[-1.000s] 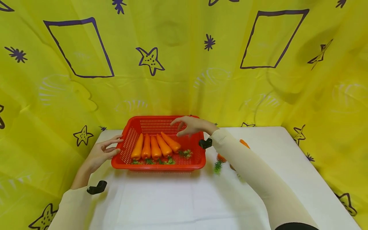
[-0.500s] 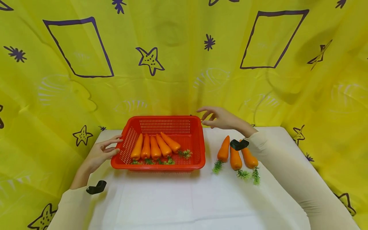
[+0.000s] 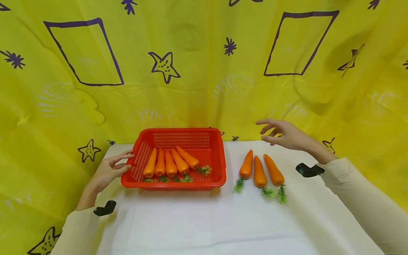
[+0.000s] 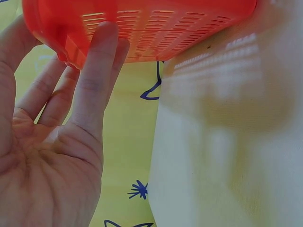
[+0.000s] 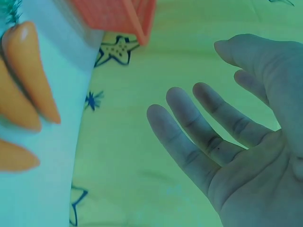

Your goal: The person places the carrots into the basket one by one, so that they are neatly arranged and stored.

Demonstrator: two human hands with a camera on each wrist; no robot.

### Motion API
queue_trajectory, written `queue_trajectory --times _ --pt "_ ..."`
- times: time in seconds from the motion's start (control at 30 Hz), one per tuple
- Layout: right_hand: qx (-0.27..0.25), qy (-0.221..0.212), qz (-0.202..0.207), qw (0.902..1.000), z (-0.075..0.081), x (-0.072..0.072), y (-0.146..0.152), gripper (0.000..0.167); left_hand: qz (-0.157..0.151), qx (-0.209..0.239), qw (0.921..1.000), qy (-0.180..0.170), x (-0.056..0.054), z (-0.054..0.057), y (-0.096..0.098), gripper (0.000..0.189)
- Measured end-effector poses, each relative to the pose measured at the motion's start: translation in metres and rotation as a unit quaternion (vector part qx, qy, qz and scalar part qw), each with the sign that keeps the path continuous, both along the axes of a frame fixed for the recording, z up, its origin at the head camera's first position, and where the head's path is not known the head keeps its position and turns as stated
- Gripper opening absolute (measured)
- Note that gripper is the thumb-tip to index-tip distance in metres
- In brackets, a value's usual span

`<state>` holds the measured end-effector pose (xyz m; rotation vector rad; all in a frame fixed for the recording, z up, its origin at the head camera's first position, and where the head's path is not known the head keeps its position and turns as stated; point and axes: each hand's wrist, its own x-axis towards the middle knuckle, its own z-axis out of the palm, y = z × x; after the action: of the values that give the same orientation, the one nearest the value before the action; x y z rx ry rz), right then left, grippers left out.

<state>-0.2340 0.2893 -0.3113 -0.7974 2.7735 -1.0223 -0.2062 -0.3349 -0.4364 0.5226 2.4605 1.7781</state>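
Note:
My left hand (image 3: 109, 171) touches the left end of a red plastic basket (image 3: 173, 185) in the head view, its fingers and thumb nearly straight. In the left wrist view, the same hand (image 4: 57, 137) has fingers against the basket's slotted outer wall (image 4: 189, 28). Several orange carrots (image 3: 170, 164) with green tops lie side by side in the basket. My right hand (image 3: 283, 134) hovers past three loose carrots (image 3: 259, 173), fingers loosely bent and holding nothing. In the right wrist view, its fingers (image 5: 189, 118) are spread, apart from the carrots (image 5: 31, 71).
A white table (image 3: 191, 219) bears the basket and the loose carrots. Right behind its far edge hangs a yellow curtain (image 3: 197, 99) with dark star drawings, which also surrounds the left and right sides.
My right hand has moved from above the basket out to the right, uncovering the three loose carrots. The left hand stays at the basket's left end.

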Motion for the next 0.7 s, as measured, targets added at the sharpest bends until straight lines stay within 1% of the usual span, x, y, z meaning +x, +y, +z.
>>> queue_trajectory --times 0.2,0.37,0.47,0.7 --pt "-0.009 0.013 -0.012 0.9998 0.003 0.012 0.023 0.055 0.003 -0.007 1.0000 0.000 0.002 0.001 -0.001 0.045" --pt "-0.011 0.032 -0.013 0.9993 -0.002 0.016 0.036 0.055 0.001 -0.002 1.0000 0.000 0.001 0.000 -0.002 0.045" --pt "-0.012 0.032 -0.015 0.9993 -0.004 0.018 0.040 0.056 -0.002 0.003 1.0000 0.002 0.001 -0.001 -0.002 0.045" --pt "-0.020 0.020 -0.018 0.9994 -0.007 0.020 0.044 0.056 0.000 -0.002 1.0000 0.002 0.001 0.002 -0.001 0.046"
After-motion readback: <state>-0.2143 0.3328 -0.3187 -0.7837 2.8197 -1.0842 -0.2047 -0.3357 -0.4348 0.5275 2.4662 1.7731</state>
